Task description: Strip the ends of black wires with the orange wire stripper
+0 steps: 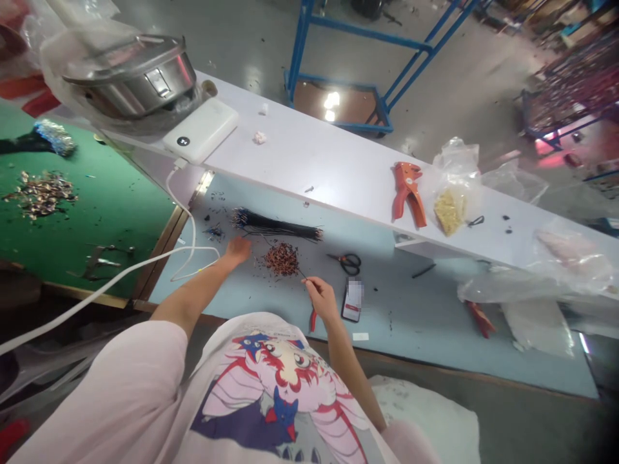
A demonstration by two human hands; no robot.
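Observation:
My left hand (238, 249) reaches forward over the pale blue table (387, 303), its fingers curled near the end of a bundle of thin black wires (278, 226); whether it holds anything is unclear. My right hand (321, 299) is closed in a pinch on a single thin black wire that runs up toward the bundle. Between the hands lies a small heap of reddish-brown small parts (282, 259). A red-handled tool (313, 320) lies just under my right hand.
Black scissors (349, 262) and a phone (353, 299) lie right of the heap. On the white shelf (319, 161) sit an orange wire stripper (409, 192), plastic bags (452, 193), a power bank (200, 131) and a metal pot (130, 74). A green table (97, 200) stands left.

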